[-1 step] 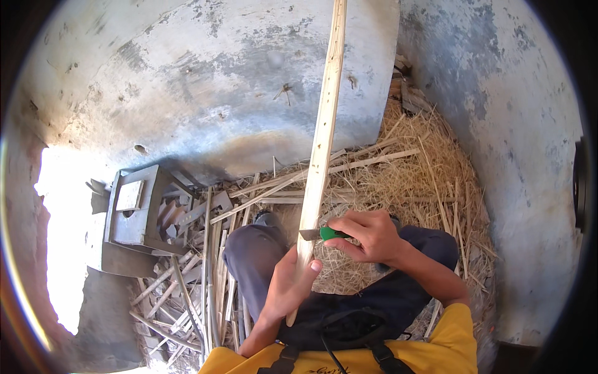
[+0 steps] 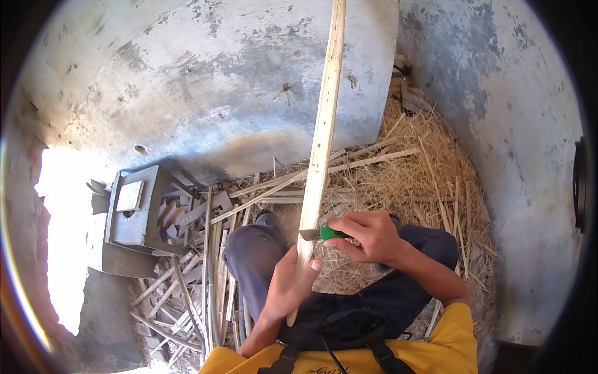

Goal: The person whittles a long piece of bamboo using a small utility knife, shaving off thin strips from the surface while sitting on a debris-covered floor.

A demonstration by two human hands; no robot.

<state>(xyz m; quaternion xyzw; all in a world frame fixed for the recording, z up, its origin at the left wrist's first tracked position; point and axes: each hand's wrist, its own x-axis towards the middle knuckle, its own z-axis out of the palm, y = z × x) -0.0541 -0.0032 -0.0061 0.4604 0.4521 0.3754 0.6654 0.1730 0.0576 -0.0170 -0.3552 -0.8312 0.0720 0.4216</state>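
A long, pale wooden strip (image 2: 322, 143) dotted with small dark marks runs from near my lap up past the top of the head view. My left hand (image 2: 291, 280) is wrapped round its lower part, thumb across the front; the strip's tapered end shows below the hand. In my right hand (image 2: 369, 235) is a green-handled knife (image 2: 334, 234), gripped between thumb and fingers. Its short grey blade lies across the strip's face, just above my left hand, and touches the wood. Part of the handle is hidden inside my right hand.
A heap of straw and shavings (image 2: 430, 168) covers the floor ahead and right. Several loose wooden slats (image 2: 212, 293) lie to the left, beside a grey wooden box (image 2: 134, 206) with a round hole. Worn plaster walls (image 2: 249, 81) stand close ahead and right.
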